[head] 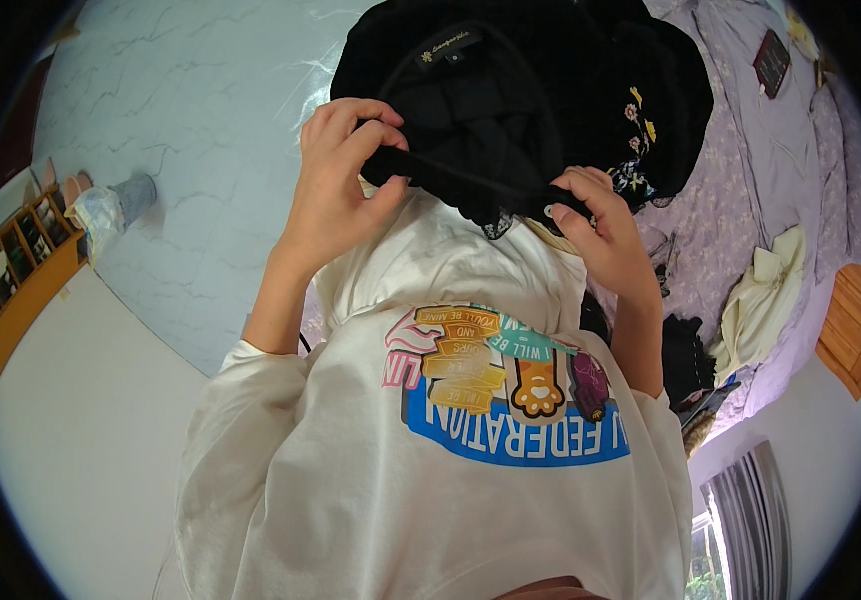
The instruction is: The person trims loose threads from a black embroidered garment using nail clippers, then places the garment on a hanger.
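Note:
A black garment with a sewn neck label is held up in front of my chest, its neckline facing me. Embroidered flowers run down its right part, and black lace trim shows below the edge. My left hand pinches the neckline edge on the left between thumb and fingers. On the right, my right hand grips the same edge, the thumb beside a small round pale button or snap. The lower part of the garment is out of sight beyond the neckline.
A bed with a lilac floral cover lies to the right, bearing a cream garment, a black lacy garment and a dark flat object. On the marbled floor at left stand a blue wastebasket and a wooden rack.

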{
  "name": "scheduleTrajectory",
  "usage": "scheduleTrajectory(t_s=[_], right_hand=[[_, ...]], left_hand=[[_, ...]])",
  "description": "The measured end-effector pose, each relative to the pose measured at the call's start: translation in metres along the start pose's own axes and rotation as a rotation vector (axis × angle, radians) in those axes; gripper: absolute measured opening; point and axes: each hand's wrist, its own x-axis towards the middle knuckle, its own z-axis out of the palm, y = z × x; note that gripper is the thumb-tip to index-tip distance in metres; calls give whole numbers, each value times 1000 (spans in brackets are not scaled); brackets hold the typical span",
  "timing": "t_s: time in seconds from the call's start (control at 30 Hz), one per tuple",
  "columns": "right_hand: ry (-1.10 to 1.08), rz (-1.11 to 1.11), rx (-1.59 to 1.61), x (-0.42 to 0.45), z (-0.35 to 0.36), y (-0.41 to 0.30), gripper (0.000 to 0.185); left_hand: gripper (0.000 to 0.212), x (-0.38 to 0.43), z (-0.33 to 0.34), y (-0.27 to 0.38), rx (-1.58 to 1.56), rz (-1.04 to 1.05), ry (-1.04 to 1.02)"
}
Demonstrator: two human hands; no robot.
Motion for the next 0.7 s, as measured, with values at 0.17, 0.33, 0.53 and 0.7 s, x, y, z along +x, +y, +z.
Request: scheduleTrajectory(t_s=[0.17,0.33,0.53,0.7], right_hand=[[11,61,110,-2,1,8,29],[-2,157,170,-3,-3,6,29],[2,166,148,-5,-4,8,30],[39,162,150,-6,-1,7,30]], left_hand=[[25,-1,2,-2,-52,-39,5],[28,-1,3,-4,-31,-28,52],[30,-6,6,-7,-92,-100,69],[31,-7,9,-10,-193,-164,80]])
